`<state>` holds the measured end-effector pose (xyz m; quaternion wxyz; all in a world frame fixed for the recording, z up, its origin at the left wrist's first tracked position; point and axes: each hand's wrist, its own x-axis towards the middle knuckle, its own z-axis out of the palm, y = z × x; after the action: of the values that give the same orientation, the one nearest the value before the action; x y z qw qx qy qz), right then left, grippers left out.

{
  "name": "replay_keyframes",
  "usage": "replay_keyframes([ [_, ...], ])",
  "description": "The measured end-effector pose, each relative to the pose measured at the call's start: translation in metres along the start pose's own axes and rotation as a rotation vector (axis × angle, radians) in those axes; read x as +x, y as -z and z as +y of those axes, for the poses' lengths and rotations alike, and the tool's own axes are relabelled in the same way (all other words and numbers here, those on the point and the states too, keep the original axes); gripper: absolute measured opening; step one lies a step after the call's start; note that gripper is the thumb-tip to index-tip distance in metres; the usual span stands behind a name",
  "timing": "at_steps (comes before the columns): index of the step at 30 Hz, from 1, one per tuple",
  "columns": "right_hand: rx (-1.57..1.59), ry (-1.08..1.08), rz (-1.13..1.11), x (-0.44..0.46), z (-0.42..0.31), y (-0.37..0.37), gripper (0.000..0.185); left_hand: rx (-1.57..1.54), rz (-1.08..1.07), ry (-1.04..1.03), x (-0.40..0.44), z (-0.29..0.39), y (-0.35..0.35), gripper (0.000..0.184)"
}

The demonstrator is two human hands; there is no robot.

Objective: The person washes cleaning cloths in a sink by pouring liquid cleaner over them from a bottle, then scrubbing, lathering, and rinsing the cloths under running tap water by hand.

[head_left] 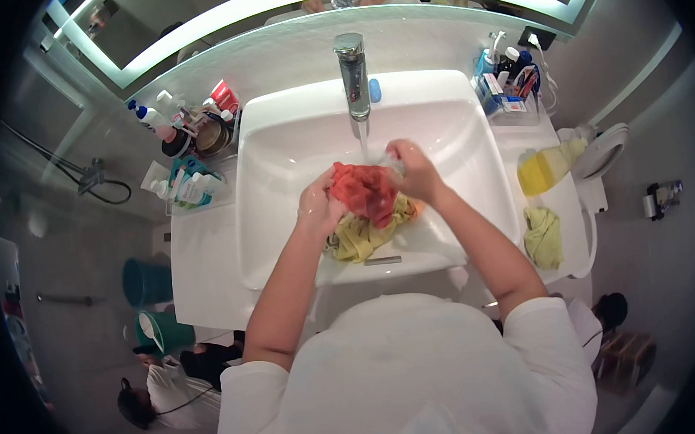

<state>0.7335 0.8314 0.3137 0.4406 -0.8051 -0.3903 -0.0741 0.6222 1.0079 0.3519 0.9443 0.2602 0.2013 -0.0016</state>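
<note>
Over the white sink [270, 158], my left hand [317, 199] has its fingers closed on the left side of a wet red cloth [366, 188]. My right hand [416, 170] is at the cloth's right side, its fingers curled round something whitish and translucent, blurred, that I cannot make out. Water runs from the chrome faucet [354, 79] just above the cloth. Beneath the red cloth, a crumpled yellow-green cloth [356, 238] lies in the basin, with a bit of orange [417, 207] at its right.
Toiletries crowd a left tray [224, 193] and a right tray [515, 117]. A blue soap-like piece [375, 90] lies beside the faucet. On the right counter are a bottle of yellow liquid [540, 172] and a green cloth [543, 238]. Green buckets [177, 333] stand at lower left.
</note>
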Motion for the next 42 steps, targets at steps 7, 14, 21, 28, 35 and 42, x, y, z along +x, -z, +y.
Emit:
replay_keyframes([
  [7, 0.270, -0.277, -0.366, -0.021, -0.031, -0.014, 0.027, 0.514, 0.036, -0.181, -0.013, 0.022, -0.028, 0.066],
  [14, 0.548, -0.303, -0.308, 0.027, -0.060, 0.061, 0.024, 1.716, 0.081, -0.882, 0.008, 0.029, 0.020, 0.036],
  [21, -0.343, -0.164, -0.355, -0.005, -0.049, 0.057, 0.043, 1.197, 0.021, -0.393, 0.010, 0.040, 0.005, 0.021],
  [28, 1.335, -0.501, -0.189, -0.029, 0.024, 0.053, 0.048, 0.160, -0.046, -0.023, 0.012, 0.026, 0.016, 0.047],
  [35, 0.327, -0.148, 0.147, -0.038, -0.091, -0.046, 0.013, 0.151, -0.592, 0.250, 0.065, -0.069, 0.057, 0.031],
  [42, 0.090, -0.131, 0.011, -0.026, -0.033, -0.047, 0.021, 1.016, -0.328, -0.582, 0.053, -0.094, 0.049, 0.027],
])
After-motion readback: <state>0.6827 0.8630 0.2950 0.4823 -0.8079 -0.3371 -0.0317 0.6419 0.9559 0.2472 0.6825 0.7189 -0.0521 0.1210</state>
